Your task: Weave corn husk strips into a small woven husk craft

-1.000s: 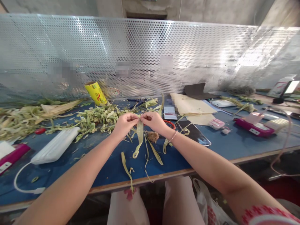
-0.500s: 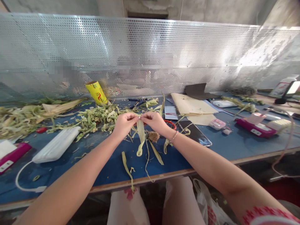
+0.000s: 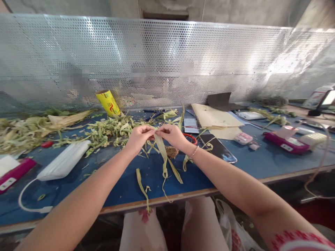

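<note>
Perforated metal screen (image 3: 167, 62) spans the whole upper half of the frame, standing along the far edge of the bench. Blue-topped workbench (image 3: 123, 188) fills the middle band, its wooden front edge running across the lower centre.

Heap of pale green husk leaves (image 3: 28, 129) at mid-left, trailing into a scatter of shorter husk scraps (image 3: 110, 130) left of centre. Tan paper sheets (image 3: 214, 120) right of centre, a dark card (image 3: 220, 101) behind them against the screen. White pouch-like packet (image 3: 65, 160) lower left, with a white cord curling toward the bench front. Dark phone (image 3: 217, 148) lying flat just right of the right wrist. Magenta case (image 3: 286, 143) at right; another magenta object at the far left edge. Yellow roll (image 3: 108, 103) tilted against the screen, upper centre-left. Red-handled scissors (image 3: 192, 138) mostly hidden behind the right hand. Small brown fibrous tuft (image 3: 172, 151) on the bench below the hands.

Left hand (image 3: 138, 137) and right hand (image 3: 171, 135) meet at frame centre, raised slightly above the bench. Thumb and forefinger tips of both pinch the top end of a husk strip (image 3: 162, 155), fingertips nearly touching each other. The strip hangs slanting down and rightward, its lower end curling on the bench. Loose strips (image 3: 142, 186) lie near the front edge, one drooping over it.
</note>
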Demonstrator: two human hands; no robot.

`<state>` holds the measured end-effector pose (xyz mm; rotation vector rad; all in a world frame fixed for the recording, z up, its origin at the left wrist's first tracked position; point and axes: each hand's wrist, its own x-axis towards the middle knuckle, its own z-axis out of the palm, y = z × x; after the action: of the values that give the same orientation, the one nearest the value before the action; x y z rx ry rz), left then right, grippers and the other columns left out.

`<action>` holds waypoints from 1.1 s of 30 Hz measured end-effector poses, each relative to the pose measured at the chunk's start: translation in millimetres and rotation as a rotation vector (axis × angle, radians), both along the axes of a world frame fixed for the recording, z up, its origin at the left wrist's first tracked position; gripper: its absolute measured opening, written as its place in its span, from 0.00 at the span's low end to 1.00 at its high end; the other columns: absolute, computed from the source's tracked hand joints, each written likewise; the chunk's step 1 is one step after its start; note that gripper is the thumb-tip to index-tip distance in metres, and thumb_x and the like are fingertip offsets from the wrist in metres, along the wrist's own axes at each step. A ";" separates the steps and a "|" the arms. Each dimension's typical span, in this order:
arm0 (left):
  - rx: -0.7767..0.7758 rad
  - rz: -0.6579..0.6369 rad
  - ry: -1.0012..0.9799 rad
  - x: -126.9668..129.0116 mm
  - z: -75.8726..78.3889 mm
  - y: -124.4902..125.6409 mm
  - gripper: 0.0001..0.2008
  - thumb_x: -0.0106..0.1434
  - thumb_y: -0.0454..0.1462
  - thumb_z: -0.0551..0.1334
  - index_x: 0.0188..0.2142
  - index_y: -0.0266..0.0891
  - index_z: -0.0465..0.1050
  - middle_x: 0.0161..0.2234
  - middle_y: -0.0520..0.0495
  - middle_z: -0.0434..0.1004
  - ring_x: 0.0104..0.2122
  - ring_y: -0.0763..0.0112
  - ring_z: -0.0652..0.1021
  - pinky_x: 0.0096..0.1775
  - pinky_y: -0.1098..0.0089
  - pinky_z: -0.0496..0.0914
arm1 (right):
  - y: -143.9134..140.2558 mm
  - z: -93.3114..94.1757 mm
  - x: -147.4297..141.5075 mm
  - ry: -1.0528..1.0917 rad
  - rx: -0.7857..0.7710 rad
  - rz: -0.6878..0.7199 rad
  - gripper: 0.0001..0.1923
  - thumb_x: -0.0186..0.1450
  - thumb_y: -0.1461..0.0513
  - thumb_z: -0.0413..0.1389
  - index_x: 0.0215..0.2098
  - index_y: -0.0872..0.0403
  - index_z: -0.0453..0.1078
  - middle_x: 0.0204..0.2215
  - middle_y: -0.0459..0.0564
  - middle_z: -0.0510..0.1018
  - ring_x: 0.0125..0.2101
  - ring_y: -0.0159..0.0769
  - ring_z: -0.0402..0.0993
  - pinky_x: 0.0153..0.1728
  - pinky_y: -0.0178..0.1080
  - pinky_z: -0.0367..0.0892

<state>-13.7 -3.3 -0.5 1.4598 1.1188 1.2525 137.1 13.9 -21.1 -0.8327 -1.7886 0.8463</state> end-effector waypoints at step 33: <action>0.160 0.002 0.088 3.0 -0.8 -6.8 0.07 0.48 0.37 0.62 0.27 0.35 0.71 0.23 0.51 0.71 0.25 0.74 0.73 0.32 0.70 0.69 | -13.3 7.4 0.5 -0.012 0.218 -0.100 0.10 0.57 0.60 0.54 0.36 0.53 0.71 0.34 0.50 0.73 0.32 0.30 0.69 0.31 0.33 0.67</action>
<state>-10.7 -10.1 -1.3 1.6468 1.0989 1.3150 137.7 0.6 -13.6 -0.7780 -1.7963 0.5717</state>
